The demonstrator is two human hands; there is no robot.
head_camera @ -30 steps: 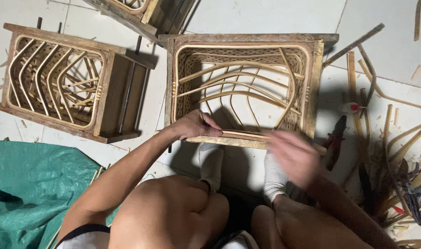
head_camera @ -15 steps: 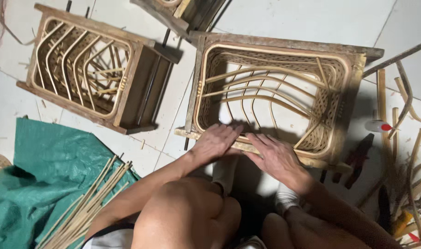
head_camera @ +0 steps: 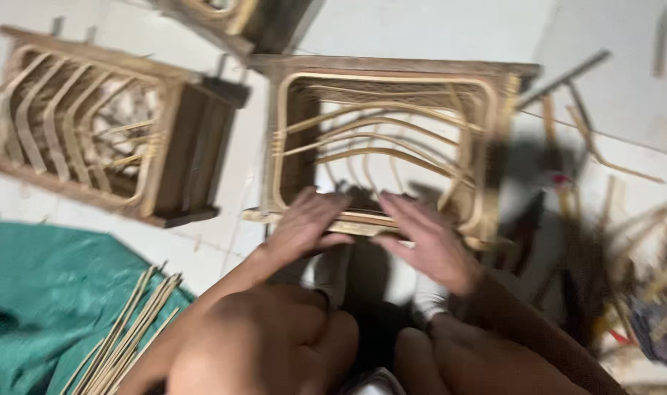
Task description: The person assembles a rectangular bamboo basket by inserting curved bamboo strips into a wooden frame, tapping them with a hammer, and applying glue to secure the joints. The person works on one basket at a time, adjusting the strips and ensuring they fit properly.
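Resting flat on the near rail of the rattan frame [head_camera: 381, 146], your left hand [head_camera: 304, 227] and right hand [head_camera: 428, 241] lie open, fingers spread, gripping nothing. A second ago the right hand was raised and apart from the rail; it has since come down beside the left, so both now press the same edge. A second frame [head_camera: 92, 124] stands to the left. Loose cane strips [head_camera: 129, 329] lie on the green tarp [head_camera: 41, 292].
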